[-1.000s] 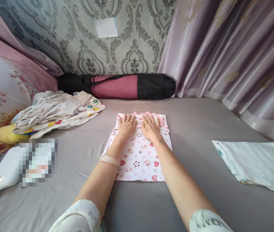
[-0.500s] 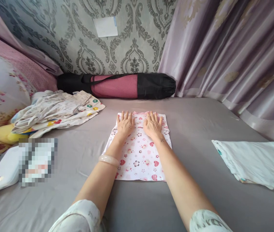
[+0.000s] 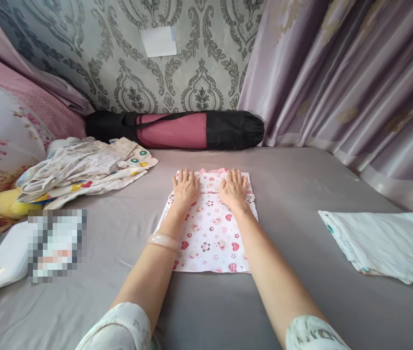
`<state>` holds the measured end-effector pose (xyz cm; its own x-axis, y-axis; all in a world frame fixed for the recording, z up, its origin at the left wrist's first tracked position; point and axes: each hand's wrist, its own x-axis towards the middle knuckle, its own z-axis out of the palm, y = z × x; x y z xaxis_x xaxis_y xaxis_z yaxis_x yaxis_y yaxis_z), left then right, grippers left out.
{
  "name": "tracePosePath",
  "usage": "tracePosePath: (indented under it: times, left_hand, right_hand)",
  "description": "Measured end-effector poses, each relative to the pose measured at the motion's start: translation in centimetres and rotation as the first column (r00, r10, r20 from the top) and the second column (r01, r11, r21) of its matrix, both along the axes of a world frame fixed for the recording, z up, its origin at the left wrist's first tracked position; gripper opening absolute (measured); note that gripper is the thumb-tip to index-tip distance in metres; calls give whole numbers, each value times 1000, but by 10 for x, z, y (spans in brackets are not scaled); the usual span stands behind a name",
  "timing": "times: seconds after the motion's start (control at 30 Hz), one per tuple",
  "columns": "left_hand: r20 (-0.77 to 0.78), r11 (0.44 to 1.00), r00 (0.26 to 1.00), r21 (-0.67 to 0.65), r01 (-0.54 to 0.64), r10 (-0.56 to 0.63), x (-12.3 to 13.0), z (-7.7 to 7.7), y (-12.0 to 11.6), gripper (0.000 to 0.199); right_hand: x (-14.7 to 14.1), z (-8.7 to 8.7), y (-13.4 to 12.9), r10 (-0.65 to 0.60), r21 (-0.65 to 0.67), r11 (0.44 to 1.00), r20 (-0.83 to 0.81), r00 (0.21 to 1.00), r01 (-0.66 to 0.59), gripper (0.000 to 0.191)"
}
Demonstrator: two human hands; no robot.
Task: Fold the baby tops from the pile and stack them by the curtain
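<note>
Head view. The printed cloth (image 3: 213, 233), white with pink and red hearts and flowers, lies flat on the grey sheet (image 3: 286, 194), directly ahead of the person. Its long axis appears to run away from the body; pink trim (image 3: 213, 170) shows at the far edge.

Left hand (image 3: 186, 189): open, palm down, resting on the far left part of the cloth, grasping nothing. Right hand (image 3: 234, 188): likewise open and palm down, on the far right part. Neither hand is clearly nearer; the cloth is under both and extends back toward the body between the forearms. A crosswise edge shows between the hands.

Surroundings: rumpled clothes (image 3: 82, 167) to the left, folded pale cloth (image 3: 392, 243) to the right, rolled mat in its bag (image 3: 171, 131) along the wall. Item beside the white device (image 3: 5, 257) is pixelated; identity uncertain.
</note>
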<state>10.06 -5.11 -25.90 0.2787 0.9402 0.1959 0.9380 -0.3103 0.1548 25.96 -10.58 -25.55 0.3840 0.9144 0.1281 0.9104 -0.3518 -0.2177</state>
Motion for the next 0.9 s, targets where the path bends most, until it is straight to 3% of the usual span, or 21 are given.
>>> tracePosePath:
  times: [0.13,0.33,0.57,0.67,0.77,0.9]
  left_hand:
    - [-3,998,999,-33,-47,47,-5,-1,3,58]
    - [22,995,999,-93,-36,38,-8,-3,5,59]
    - [71,998,997,-41,-39,42,-9,3,3,58]
    - [87,999,996,-44,-26,30,-10,4,3,56]
    - [93,996,995,-88,-9,17,-11,3,2,54]
    - [76,994,997,-113,3,5,-12,4,1,54]
  right_hand:
    - [11,-4,-1,-116,-1,993,-46,992,116,63]
    - [17,-9,-1,-114,-34,993,-89,989,112,63]
    - [23,18,-2,-90,-215,975,-130,987,60,66]
    - [26,23,-1,95,-149,984,-5,995,-95,63]
    - [29,16,3,323,-111,943,73,944,-314,60]
    - [33,-1,11,341,-139,933,56,938,-331,60]
